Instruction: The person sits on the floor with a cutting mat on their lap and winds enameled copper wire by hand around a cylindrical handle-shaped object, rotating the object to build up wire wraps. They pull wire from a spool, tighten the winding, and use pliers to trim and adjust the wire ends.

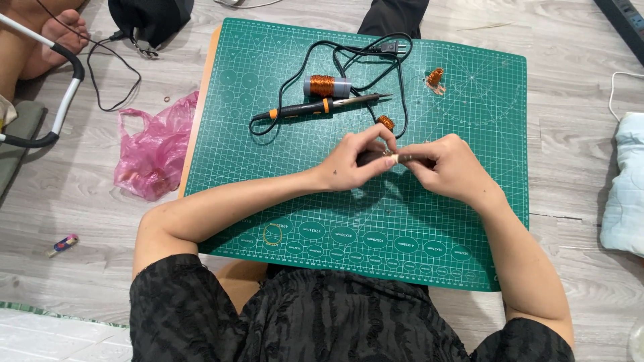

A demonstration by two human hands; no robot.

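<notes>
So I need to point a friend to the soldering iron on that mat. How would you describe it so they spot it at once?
Start at the green cutting mat on the wooden floor. In its upper half, above the two hands, lies the soldering iron, just below the spool of copper wire. It is the only long thin tool there: black handle, orange collar, metal tip pointing right, black cord looping behind it.

We see a green cutting mat (429, 221) with a pale grid, a black-and-orange soldering iron (315, 107), a copper-orange wire spool (326, 86), a pink plastic bag (153, 153), and grey wood-grain floor (577, 134).
</notes>
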